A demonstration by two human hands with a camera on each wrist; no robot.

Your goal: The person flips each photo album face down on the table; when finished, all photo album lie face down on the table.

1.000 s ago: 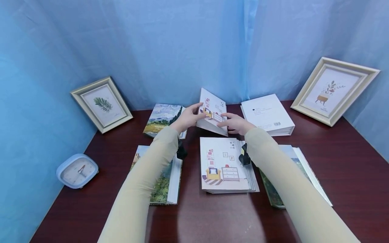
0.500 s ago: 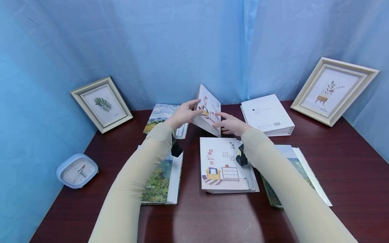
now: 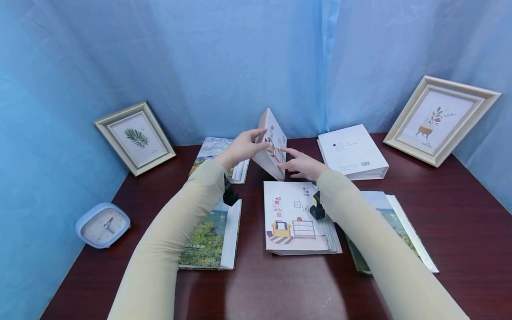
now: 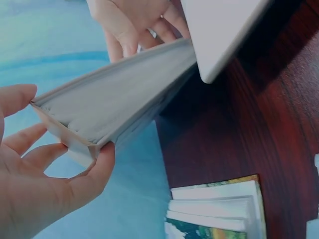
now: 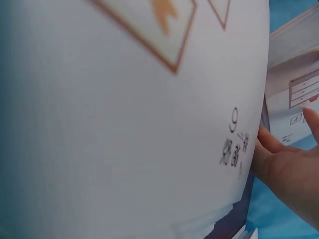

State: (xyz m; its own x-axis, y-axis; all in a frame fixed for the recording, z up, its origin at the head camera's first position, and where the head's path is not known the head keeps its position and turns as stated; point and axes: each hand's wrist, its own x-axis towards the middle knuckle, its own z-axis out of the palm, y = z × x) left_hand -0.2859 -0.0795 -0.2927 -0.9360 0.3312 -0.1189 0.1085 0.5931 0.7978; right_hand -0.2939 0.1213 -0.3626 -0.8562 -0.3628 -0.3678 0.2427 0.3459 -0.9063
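Observation:
An album [image 3: 276, 140] with a room drawing on its cover stands steeply tilted on its lower edge at the middle back of the table. My left hand [image 3: 243, 147] grips its upper left edge. In the left wrist view the thumb and fingers of that hand [image 4: 45, 184] pinch a corner of the album [image 4: 114, 99]. My right hand [image 3: 301, 164] rests straight fingers against the cover from the right, and the right wrist view shows the right hand [image 5: 289, 169] beside the album [image 5: 299, 89]. A matching album [image 3: 298, 218] lies flat just in front.
Landscape-cover albums lie at the near left [image 3: 212, 240], far left [image 3: 218, 155] and right [image 3: 394, 231]. A white album [image 3: 352, 151] lies at the back right. Picture frames [image 3: 134, 135] [image 3: 440, 118] lean on the blue curtain. A blue clock [image 3: 102, 224] stands at the left.
The held album has been tipped up more steeply and shifted slightly left. Both hands rose with it, and the left arm swung outward.

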